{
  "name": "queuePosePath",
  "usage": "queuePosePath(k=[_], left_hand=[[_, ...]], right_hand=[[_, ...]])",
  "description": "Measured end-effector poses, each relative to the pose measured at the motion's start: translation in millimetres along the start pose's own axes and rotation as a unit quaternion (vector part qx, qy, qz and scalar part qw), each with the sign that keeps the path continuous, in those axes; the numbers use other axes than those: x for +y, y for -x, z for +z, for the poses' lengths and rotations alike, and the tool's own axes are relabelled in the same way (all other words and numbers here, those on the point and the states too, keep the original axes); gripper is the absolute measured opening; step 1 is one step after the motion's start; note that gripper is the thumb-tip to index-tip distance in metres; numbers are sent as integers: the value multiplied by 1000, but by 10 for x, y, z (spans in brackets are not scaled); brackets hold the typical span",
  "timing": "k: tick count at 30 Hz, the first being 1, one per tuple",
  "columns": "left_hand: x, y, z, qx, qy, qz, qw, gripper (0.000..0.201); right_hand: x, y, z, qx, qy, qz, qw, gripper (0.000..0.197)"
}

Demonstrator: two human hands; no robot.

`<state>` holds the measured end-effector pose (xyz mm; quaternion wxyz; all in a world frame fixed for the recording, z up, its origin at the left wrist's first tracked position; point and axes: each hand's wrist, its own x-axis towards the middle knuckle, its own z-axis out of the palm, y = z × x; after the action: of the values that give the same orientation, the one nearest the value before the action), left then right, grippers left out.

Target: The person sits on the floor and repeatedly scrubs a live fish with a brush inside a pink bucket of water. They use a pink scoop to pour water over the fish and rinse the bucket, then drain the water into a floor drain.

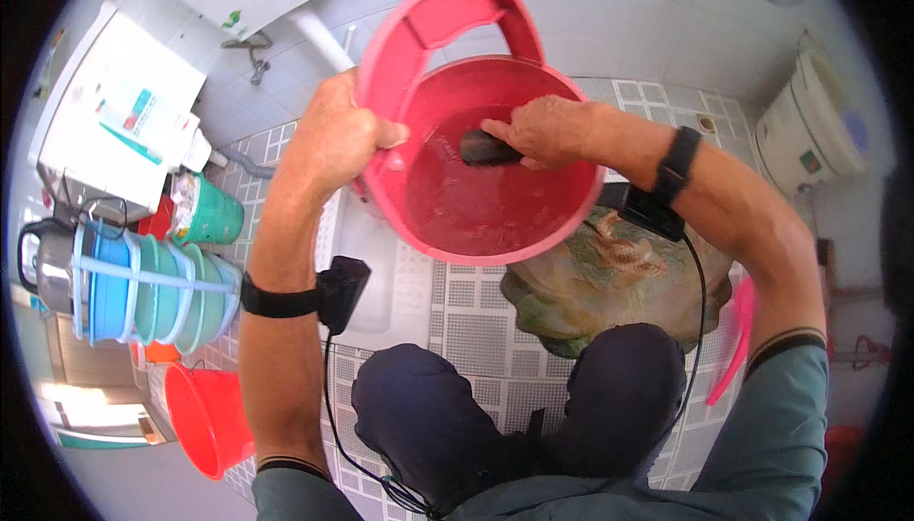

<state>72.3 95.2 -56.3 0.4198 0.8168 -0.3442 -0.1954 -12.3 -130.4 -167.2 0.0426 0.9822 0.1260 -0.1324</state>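
A pinkish-red plastic bucket (495, 247) is held up in front of me, its mouth tilted toward me. A red collar or handle piece (447, 17) arches above its far rim. My left hand (345, 136) is closed around the collar at the bucket's left side, thumb on the inner side. Inside the bucket, my right hand (547, 131) is closed on a dark, rounded scrubber-like object (487, 148); its exact kind is unclear. The bucket's inner surface looks wet and shiny. Part of my right fingers is hidden behind the hand.
Below the bucket are a white squat toilet (376, 288) and a leaf-shaped mat (562, 293). At left stand a rack of basins (143, 283), a red bucket (205, 416) and a green bin (217, 212). A white bucket (795, 126) and a pink plastic thing (735, 345) are at right.
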Motion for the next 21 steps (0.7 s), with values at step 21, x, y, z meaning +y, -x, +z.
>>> queuePosePath(k=[21], left_hand=[[-99, -36, -234, -75, -23, 30, 996, 17]], right_hand=[[-4, 686, -427, 205, -270, 7, 941, 47]])
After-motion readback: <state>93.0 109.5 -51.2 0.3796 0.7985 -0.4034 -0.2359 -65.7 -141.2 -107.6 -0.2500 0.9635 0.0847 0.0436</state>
